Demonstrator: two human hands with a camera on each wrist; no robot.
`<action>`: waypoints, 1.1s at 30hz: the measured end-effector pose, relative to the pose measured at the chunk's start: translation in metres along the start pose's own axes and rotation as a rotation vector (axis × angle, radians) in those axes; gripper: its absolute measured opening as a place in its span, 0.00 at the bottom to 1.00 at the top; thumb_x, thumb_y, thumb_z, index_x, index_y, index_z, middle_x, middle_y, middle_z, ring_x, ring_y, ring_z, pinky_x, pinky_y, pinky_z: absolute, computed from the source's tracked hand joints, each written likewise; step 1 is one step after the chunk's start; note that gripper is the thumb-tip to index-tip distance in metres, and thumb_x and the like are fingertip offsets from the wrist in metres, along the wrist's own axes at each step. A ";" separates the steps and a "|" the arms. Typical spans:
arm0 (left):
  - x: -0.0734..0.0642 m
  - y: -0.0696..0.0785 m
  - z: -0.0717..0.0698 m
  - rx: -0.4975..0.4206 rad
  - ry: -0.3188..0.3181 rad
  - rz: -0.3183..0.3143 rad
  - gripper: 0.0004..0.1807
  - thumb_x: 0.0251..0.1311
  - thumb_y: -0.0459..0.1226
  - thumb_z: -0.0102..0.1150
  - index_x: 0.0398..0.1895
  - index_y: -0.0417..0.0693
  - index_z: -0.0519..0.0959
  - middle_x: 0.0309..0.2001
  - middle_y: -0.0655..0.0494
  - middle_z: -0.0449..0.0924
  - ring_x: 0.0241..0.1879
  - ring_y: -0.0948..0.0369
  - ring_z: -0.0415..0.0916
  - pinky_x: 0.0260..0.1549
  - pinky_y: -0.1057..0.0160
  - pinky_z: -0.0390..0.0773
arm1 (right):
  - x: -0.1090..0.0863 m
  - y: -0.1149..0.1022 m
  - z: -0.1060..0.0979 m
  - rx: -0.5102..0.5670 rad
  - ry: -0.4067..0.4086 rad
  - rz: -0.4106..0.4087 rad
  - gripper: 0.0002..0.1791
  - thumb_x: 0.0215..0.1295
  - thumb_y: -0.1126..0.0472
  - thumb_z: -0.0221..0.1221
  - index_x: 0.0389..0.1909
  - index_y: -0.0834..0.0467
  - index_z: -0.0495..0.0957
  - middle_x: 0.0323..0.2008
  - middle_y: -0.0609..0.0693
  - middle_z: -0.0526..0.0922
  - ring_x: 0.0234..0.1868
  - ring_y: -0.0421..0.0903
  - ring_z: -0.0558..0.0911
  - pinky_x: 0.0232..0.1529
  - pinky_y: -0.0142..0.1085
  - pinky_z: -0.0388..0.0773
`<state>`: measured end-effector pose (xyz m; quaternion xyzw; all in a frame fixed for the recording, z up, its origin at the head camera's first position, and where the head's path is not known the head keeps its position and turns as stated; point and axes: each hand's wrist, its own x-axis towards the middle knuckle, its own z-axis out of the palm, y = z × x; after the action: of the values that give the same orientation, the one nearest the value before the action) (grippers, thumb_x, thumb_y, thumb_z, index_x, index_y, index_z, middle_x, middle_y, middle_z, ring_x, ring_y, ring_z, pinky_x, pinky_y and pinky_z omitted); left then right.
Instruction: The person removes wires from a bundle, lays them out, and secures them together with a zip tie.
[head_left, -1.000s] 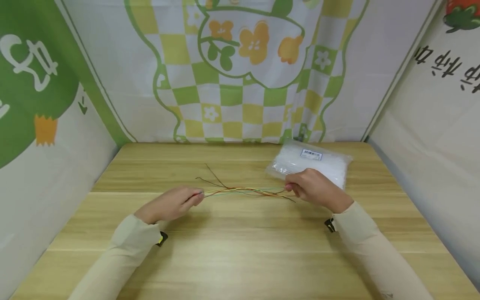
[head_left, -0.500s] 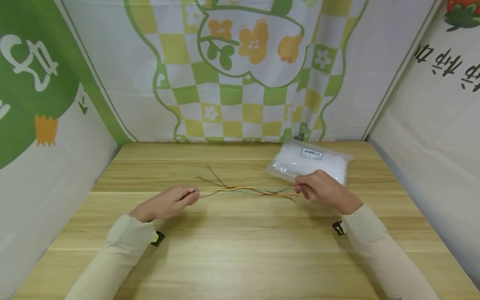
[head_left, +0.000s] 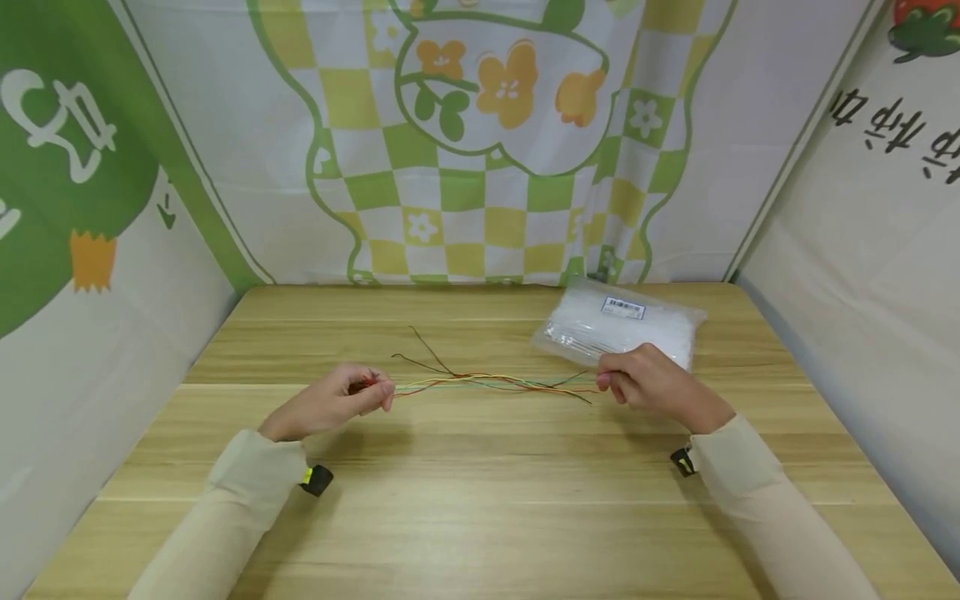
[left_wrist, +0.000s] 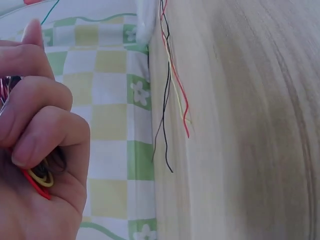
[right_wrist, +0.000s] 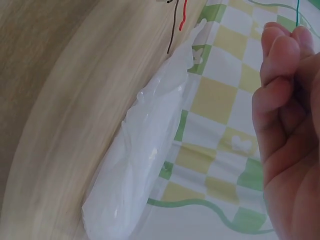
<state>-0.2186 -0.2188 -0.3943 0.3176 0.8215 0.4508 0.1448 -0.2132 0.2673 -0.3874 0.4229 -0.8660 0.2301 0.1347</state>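
Note:
A thin green wire (left_wrist: pixel 50 12) runs from the fingertips of my left hand (head_left: pixel 333 402). That hand's other fingers curl round a bunch of red, yellow and dark wires (left_wrist: pixel 39 184), which shows against the palm in the left wrist view. My right hand (head_left: pixel 651 380) pinches the green wire's other end between thumb and fingertips, as the right wrist view shows. Between the hands, several loose wires (left_wrist: pixel 168 65) in red, yellow and black lie crossed on the tabletop, some ends splayed to either side. In the head view the green wire overlaps them.
Behind my right hand lies a clear plastic bag (head_left: pixel 570 329) of white contents, with a barcode label (head_left: pixel 623 308) on it. The wooden table (head_left: pixel 480 500) meets a patterned cloth (head_left: pixel 483 192) at the back, with cloth walls on both sides.
My hands have drawn apart: the left moved a little left, the right to the right. The loose wires and the bag stay about where they were.

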 end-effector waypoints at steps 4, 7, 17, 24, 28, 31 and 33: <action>-0.001 -0.003 0.000 -0.019 -0.002 0.024 0.15 0.81 0.37 0.51 0.36 0.37 0.81 0.22 0.59 0.68 0.24 0.68 0.64 0.26 0.65 0.68 | -0.002 -0.002 -0.002 0.021 -0.020 0.022 0.20 0.66 0.79 0.60 0.25 0.50 0.77 0.16 0.33 0.70 0.19 0.23 0.64 0.23 0.24 0.67; -0.002 -0.003 0.000 -0.031 0.005 0.020 0.16 0.80 0.37 0.53 0.36 0.36 0.83 0.22 0.52 0.73 0.23 0.64 0.67 0.27 0.65 0.70 | -0.002 -0.002 -0.003 0.032 -0.024 0.019 0.21 0.64 0.81 0.57 0.26 0.51 0.78 0.16 0.34 0.71 0.19 0.23 0.65 0.24 0.24 0.68; -0.010 -0.009 -0.005 0.041 0.046 0.034 0.18 0.79 0.36 0.56 0.25 0.42 0.79 0.20 0.53 0.74 0.19 0.64 0.69 0.20 0.67 0.69 | 0.001 0.001 -0.003 0.027 -0.068 0.057 0.19 0.69 0.78 0.58 0.26 0.51 0.77 0.16 0.33 0.69 0.19 0.24 0.62 0.25 0.26 0.68; -0.003 -0.007 0.000 0.471 0.118 0.175 0.22 0.82 0.33 0.49 0.22 0.55 0.72 0.18 0.72 0.60 0.17 0.77 0.52 0.20 0.71 0.61 | 0.001 0.007 -0.001 0.026 -0.109 0.085 0.19 0.69 0.80 0.54 0.26 0.55 0.78 0.15 0.33 0.70 0.18 0.25 0.64 0.25 0.26 0.69; -0.002 -0.007 0.000 0.575 0.159 0.131 0.24 0.82 0.34 0.49 0.20 0.57 0.69 0.17 0.72 0.59 0.16 0.76 0.51 0.21 0.71 0.60 | 0.003 0.009 0.005 0.015 -0.150 0.109 0.17 0.74 0.76 0.55 0.27 0.55 0.78 0.15 0.34 0.72 0.18 0.25 0.67 0.25 0.26 0.72; -0.001 -0.009 -0.003 0.618 0.170 0.131 0.21 0.81 0.35 0.52 0.22 0.53 0.74 0.16 0.71 0.59 0.17 0.77 0.50 0.21 0.71 0.60 | 0.004 0.008 0.007 0.035 -0.204 0.187 0.15 0.78 0.72 0.54 0.28 0.57 0.78 0.14 0.35 0.71 0.16 0.26 0.67 0.24 0.27 0.72; 0.000 -0.010 -0.005 0.648 0.175 0.147 0.19 0.80 0.36 0.54 0.25 0.50 0.79 0.16 0.71 0.58 0.17 0.77 0.50 0.21 0.71 0.61 | 0.005 0.006 0.008 0.033 -0.229 0.217 0.15 0.78 0.71 0.54 0.28 0.58 0.78 0.14 0.35 0.71 0.16 0.27 0.67 0.25 0.27 0.71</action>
<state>-0.2252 -0.2256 -0.4001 0.3655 0.9063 0.2013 -0.0673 -0.2212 0.2636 -0.3938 0.3527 -0.9124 0.2078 0.0024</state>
